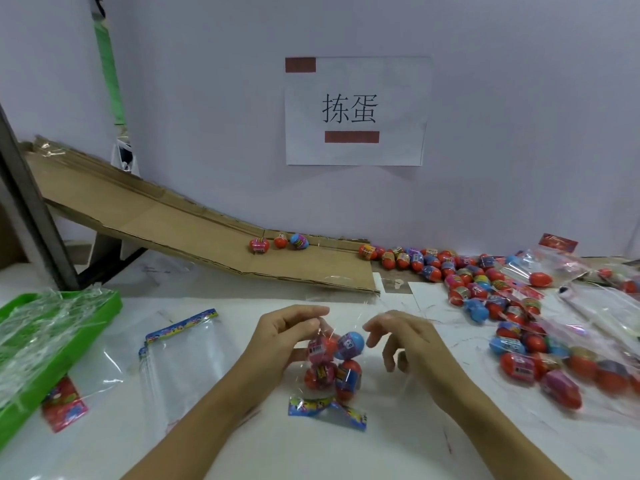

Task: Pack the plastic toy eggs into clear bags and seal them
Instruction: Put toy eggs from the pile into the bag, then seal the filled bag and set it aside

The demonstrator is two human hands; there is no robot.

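Observation:
A clear bag (pixel 334 368) holding several plastic toy eggs, red, pink and blue, stands on the white table in front of me, its printed header strip (pixel 327 410) lying toward me. My left hand (pixel 287 336) pinches the bag's gathered open end above the eggs. To the right of the bag hovers my right hand (pixel 401 341), fingers loosely curled; clear film seems to trail under it, and I cannot tell if it holds any. Empty clear bags (pixel 183 362) with printed headers lie to the left.
A large heap of loose eggs (pixel 485 289) and filled bags (pixel 561 375) covers the right side of the table. A cardboard ramp (pixel 166 223) slopes down from the left with three eggs (pixel 278 242) on it. A green tray (pixel 52 334) with clear film sits at the left edge.

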